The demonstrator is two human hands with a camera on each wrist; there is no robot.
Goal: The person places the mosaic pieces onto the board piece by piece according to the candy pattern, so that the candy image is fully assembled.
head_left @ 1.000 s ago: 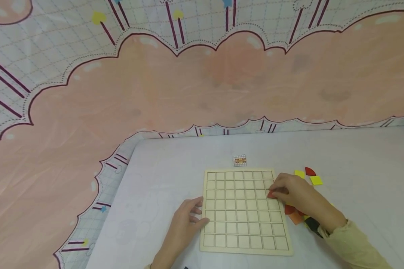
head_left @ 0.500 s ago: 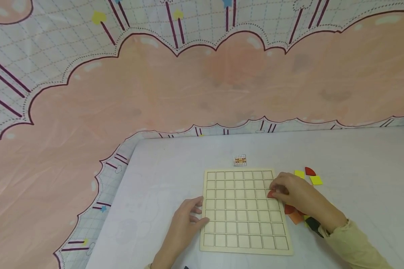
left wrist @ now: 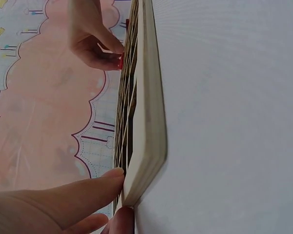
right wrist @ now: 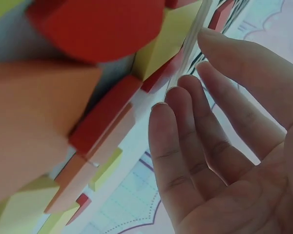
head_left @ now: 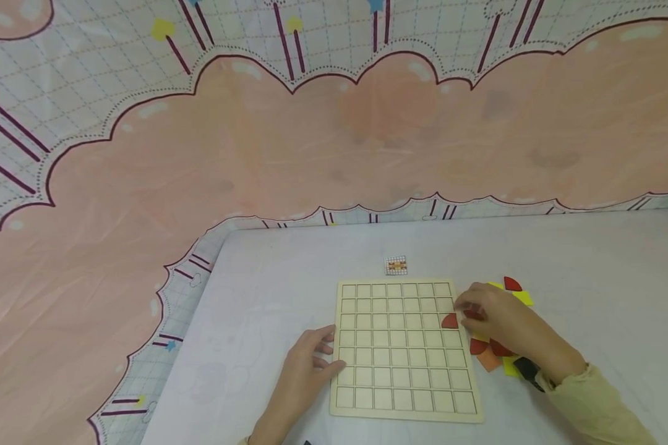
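A pale wooden board (head_left: 406, 418) with a square grid lies flat. At its left edge my left hand (head_left: 306, 364) rests, thumb on the rim and fingertips against the side; its thumb (left wrist: 95, 192) shows close up in the left wrist view. A red quarter-round piece (head_left: 449, 321) sits in a right-column square, third row from the top. My right hand (head_left: 498, 321) is just off the board's right edge, beside that piece. In the right wrist view its fingers (right wrist: 163, 129) are extended and hold nothing, over loose red, yellow and orange pieces.
A small printed pattern card (head_left: 396, 266) lies behind the board. Right of the board are a yellow square (head_left: 523, 298), a red quarter-round (head_left: 513, 283), an orange square (head_left: 488, 359) and a dark object (head_left: 527, 371) by the right wrist. A patterned curtain (head_left: 367, 148) hangs behind the table.
My right hand has let go of the red quarter-round piece and moved slightly right, off the board. The piece now lies uncovered in its square. My left hand stays put.
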